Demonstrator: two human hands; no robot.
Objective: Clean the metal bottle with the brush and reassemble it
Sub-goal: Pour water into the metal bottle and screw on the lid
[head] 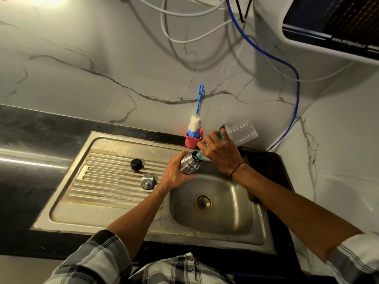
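My left hand (174,175) grips the open metal bottle (189,165) above the back edge of the sink bowl, its mouth tilted to the right. My right hand (220,153) holds a clear plastic bottle (243,132) tipped downward, with its green-ringed neck at the metal bottle's mouth. The blue-handled bottle brush (196,117) stands head down in a red cup (192,140) against the wall. On the ribbed drainboard lie the black stopper (136,164) and the steel cap (148,181), apart from each other.
The steel sink bowl (235,220) with its drain (203,202) lies below my hands. A dark board or tray (266,160) sits to the right of the sink. White and blue hoses (295,83) hang on the marble wall under a white appliance (332,31).
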